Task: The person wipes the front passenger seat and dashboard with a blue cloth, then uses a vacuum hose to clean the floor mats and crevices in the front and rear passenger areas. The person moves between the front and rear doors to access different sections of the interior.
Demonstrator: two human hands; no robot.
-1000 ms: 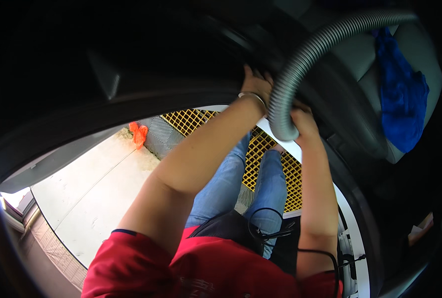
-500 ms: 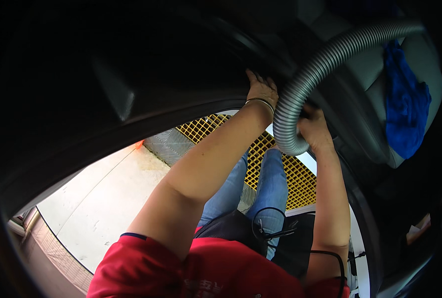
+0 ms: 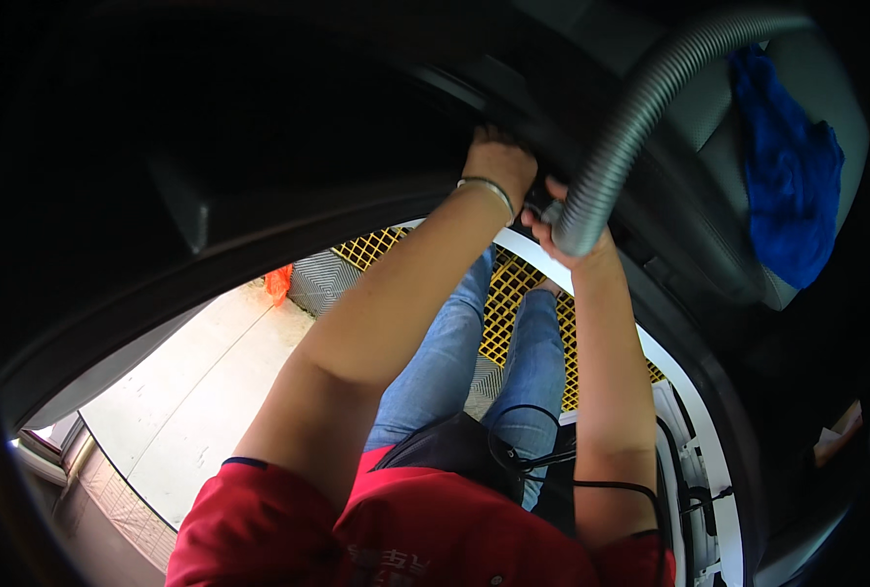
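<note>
A grey corrugated vacuum hose (image 3: 640, 117) arches down from the upper right. My right hand (image 3: 583, 245) is wrapped round its lower end, with the thumb and fingers showing to either side. The hose's tip is in shadow and hard to make out. Just left of it, my left hand (image 3: 500, 161), with a bracelet (image 3: 493, 186) at the wrist, reaches into the dark car interior beside the door sill (image 3: 542, 256). Its fingers curl away from view; whatever they grip is hidden in the dark.
A blue cloth (image 3: 792, 176) lies on a grey car seat (image 3: 713, 122) at the right. The dark door panel (image 3: 92, 205) fills the left. Below the doorway are yellow grating (image 3: 508, 318), pale floor (image 3: 195, 382) and an orange thing (image 3: 278, 284). A black cord (image 3: 611, 484) crosses my right arm.
My right hand has moved left and closer to my left hand, bringing the hose end with it. The hose's low loop has straightened. My left hand's fingers have curled in.
</note>
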